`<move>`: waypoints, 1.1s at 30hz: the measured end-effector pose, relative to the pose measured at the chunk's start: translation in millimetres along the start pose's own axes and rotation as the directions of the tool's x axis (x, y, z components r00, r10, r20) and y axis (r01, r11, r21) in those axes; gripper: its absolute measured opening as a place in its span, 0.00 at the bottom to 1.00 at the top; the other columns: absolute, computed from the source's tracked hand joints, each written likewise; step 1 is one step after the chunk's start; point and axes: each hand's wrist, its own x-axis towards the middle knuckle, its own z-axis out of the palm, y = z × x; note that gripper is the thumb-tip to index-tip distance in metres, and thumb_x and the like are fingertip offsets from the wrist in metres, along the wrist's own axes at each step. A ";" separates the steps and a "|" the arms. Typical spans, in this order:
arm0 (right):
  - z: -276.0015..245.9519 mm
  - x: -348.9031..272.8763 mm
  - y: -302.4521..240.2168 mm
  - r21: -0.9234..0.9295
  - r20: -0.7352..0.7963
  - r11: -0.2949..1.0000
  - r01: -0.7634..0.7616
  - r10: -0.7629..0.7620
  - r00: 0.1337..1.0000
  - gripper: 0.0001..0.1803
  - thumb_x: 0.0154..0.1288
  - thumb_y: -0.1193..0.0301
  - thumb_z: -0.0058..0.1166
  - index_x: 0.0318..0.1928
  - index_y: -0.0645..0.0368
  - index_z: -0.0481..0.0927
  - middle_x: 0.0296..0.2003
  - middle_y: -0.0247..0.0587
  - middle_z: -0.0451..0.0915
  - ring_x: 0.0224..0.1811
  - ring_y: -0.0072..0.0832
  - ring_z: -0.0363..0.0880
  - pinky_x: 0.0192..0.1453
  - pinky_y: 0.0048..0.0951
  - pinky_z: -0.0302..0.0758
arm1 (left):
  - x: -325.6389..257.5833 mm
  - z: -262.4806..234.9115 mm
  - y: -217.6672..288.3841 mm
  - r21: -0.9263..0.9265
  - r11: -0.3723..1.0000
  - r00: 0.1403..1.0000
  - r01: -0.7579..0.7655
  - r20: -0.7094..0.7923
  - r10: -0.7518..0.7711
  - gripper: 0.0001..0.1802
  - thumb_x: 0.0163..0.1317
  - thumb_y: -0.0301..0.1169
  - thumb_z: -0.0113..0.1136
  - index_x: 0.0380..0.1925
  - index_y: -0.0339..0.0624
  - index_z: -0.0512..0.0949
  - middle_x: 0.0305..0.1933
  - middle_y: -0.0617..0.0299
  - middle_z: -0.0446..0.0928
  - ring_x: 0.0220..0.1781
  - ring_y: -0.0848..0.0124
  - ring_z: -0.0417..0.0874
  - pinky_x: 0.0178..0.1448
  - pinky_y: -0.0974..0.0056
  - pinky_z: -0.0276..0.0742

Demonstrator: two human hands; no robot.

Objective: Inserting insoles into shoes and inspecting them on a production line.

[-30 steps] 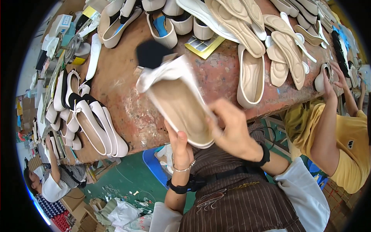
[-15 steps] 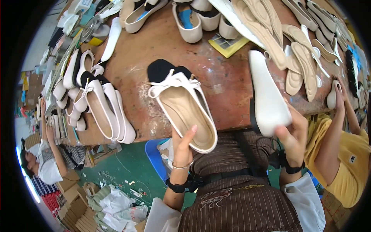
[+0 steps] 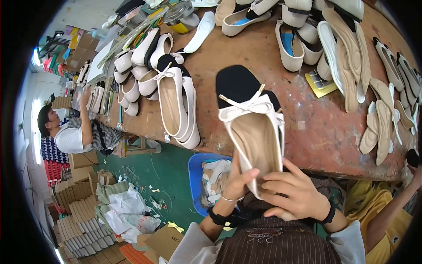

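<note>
Held shoes (image 3: 255,136) are sitting between the left hand (image 3: 237,181) and the right hand (image 3: 299,196), over the near edge of the table (image 3: 206,83); on it, clustered shoes (image 3: 172,108) are lying left, a can (image 3: 179,18) is standing beyond them, insoles (image 3: 348,57) are lying right; a bin (image 3: 194,178) is sitting below, left of the hands.

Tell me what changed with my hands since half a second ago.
Your right hand, which held a separate shoe to the right, has moved left to the bow-front shoe. Your left hand still holds that shoe; the blue bin stays put.
</note>
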 end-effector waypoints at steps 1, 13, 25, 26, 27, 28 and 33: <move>-4.0 -1.2 2.6 0.062 -0.163 0.998 0.002 0.008 0.987 0.18 0.60 0.55 0.64 0.35 0.58 0.85 0.38 0.41 0.82 0.51 0.39 0.80 0.69 0.57 0.68 | 0.4 -7.6 12.3 0.093 0.992 0.995 -0.081 -0.047 0.086 0.55 0.49 0.35 0.70 0.74 0.35 0.50 0.67 0.52 0.66 0.68 0.62 0.69 0.72 0.59 0.63; -19.2 -32.1 28.7 0.146 -0.519 0.849 -0.508 0.503 0.691 0.05 0.60 0.81 0.59 0.37 0.65 0.83 0.33 0.46 0.82 0.37 0.42 0.81 0.43 0.35 0.76 | 53.6 -152.7 236.4 0.459 0.809 0.792 -0.369 -0.301 0.532 0.17 0.59 0.34 0.64 0.42 0.32 0.78 0.40 0.60 0.80 0.43 0.71 0.81 0.50 0.64 0.77; -19.9 44.2 88.6 0.070 -0.157 0.897 -0.436 0.441 0.883 0.08 0.61 0.77 0.58 0.42 0.62 0.82 0.39 0.47 0.83 0.43 0.46 0.80 0.46 0.40 0.77 | 56.7 -162.9 226.5 0.147 0.893 0.818 -0.426 -0.359 0.450 0.12 0.65 0.31 0.52 0.40 0.35 0.80 0.38 0.59 0.83 0.39 0.69 0.85 0.44 0.62 0.84; -24.6 65.5 101.0 -0.036 -0.110 0.901 -0.433 0.427 0.897 0.10 0.60 0.78 0.56 0.43 0.61 0.82 0.43 0.48 0.82 0.48 0.46 0.78 0.49 0.41 0.77 | 61.6 -159.2 224.9 0.183 0.897 0.817 -0.402 -0.371 0.442 0.12 0.65 0.31 0.52 0.40 0.35 0.80 0.38 0.59 0.83 0.41 0.69 0.85 0.44 0.63 0.83; -20.8 89.5 116.4 -0.124 -0.052 0.902 -0.413 0.410 0.911 0.11 0.60 0.78 0.54 0.44 0.61 0.81 0.48 0.49 0.81 0.53 0.46 0.77 0.52 0.41 0.78 | 60.0 -172.4 226.8 0.183 0.893 0.811 -0.412 -0.372 0.451 0.12 0.65 0.31 0.52 0.40 0.35 0.80 0.38 0.59 0.83 0.41 0.69 0.85 0.44 0.63 0.83; -13.6 111.8 135.8 -0.168 -0.062 0.926 -0.339 0.333 0.941 0.15 0.59 0.78 0.54 0.47 0.61 0.81 0.53 0.53 0.78 0.57 0.49 0.74 0.56 0.44 0.76 | 61.0 -191.6 231.7 0.239 0.899 0.832 -0.367 -0.348 0.432 0.14 0.66 0.32 0.52 0.44 0.34 0.79 0.41 0.58 0.83 0.42 0.69 0.85 0.46 0.64 0.83; 44.9 236.1 229.6 -0.383 0.075 0.898 -0.217 0.264 0.961 0.24 0.54 0.79 0.52 0.55 0.59 0.81 0.66 0.64 0.65 0.72 0.57 0.60 0.71 0.49 0.67 | 61.7 -159.8 231.5 0.315 0.905 0.845 -0.284 -0.364 0.392 0.27 0.68 0.36 0.52 0.63 0.30 0.69 0.57 0.54 0.79 0.57 0.64 0.82 0.60 0.62 0.78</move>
